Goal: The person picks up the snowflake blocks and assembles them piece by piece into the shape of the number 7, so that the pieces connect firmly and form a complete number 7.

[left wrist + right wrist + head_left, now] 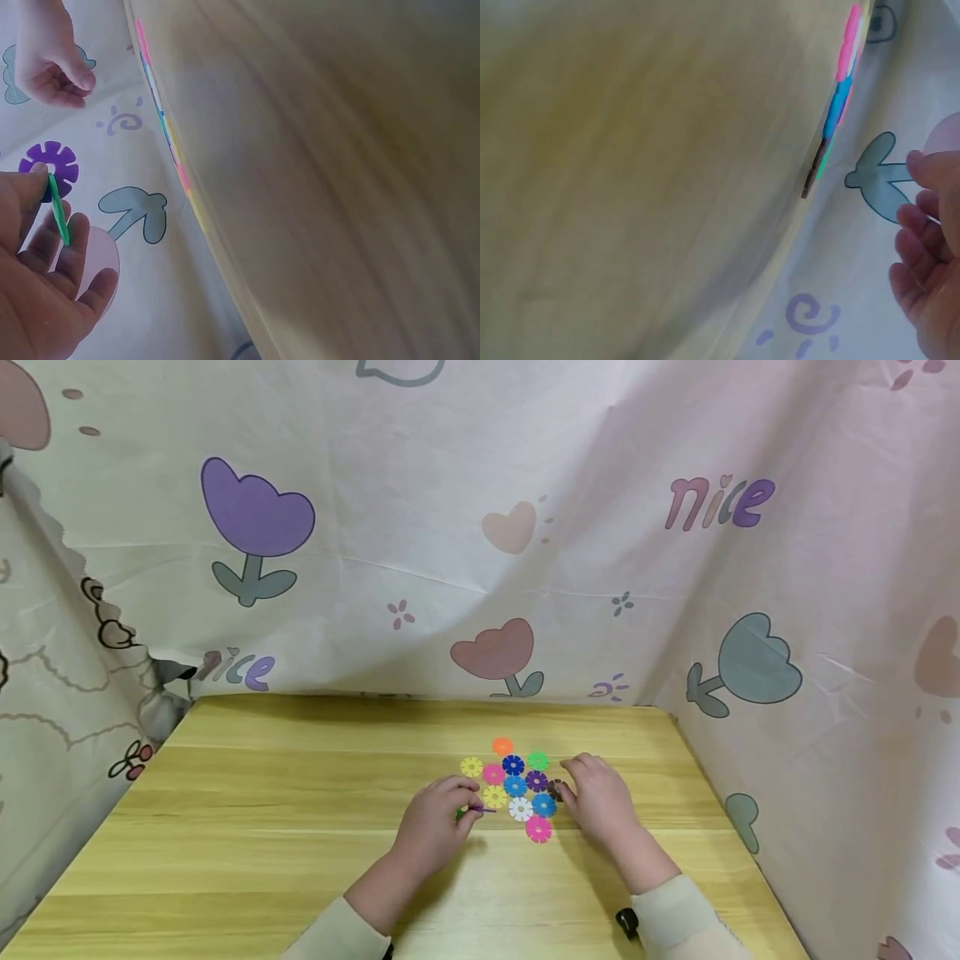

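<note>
I see the left hand [439, 820] pinching a notched green plastic disc [59, 216] and notched purple disc [64, 160], apparently leaving slots free, the relaxed, empty right hand [600, 795] beside flat multicoloured discs [511, 788] between them.

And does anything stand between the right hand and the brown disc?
Nothing visible does: the right hand is near the brown disc, and the head and right wrist views show no other piece between them.

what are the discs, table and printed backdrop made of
Discs: probably smooth plastic, with bright even colour and clean-cut slots. Table: wood or wood-look laminate, slightly glossy, showing grain. Backdrop: mostly matte, likely thin fabric or plastic sheet, creased and draped.
</note>
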